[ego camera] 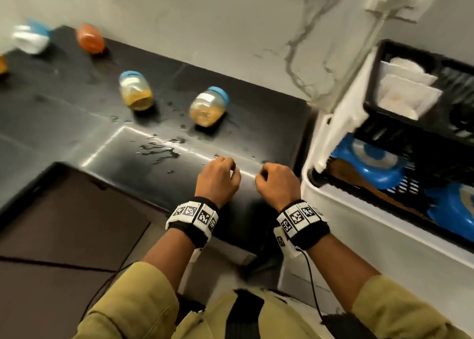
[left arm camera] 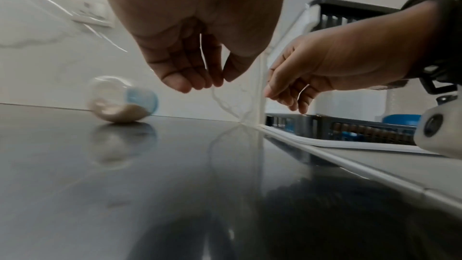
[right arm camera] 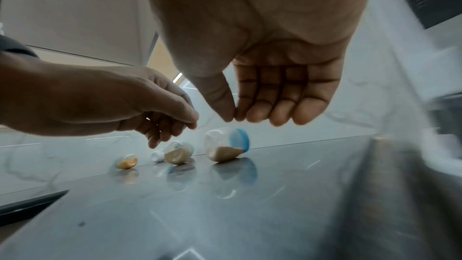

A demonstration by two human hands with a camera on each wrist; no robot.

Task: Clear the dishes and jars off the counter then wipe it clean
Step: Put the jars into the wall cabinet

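On the black counter stand several jars. Two clear ones with blue lids and yellow contents, nearer jar and farther jar, sit toward the wall. An orange jar and a white and blue jar stand at the far left. My left hand and right hand hover side by side just above the counter's near right end. Their fingers hang loosely curled with thumb tips by the forefingers, and they hold nothing. The nearer jar is beyond both hands, out of touch.
Water drops and a small puddle lie on the counter in front of my hands. A white dish rack stands right of the counter, with a black basket and blue dishes. A marble wall runs behind.
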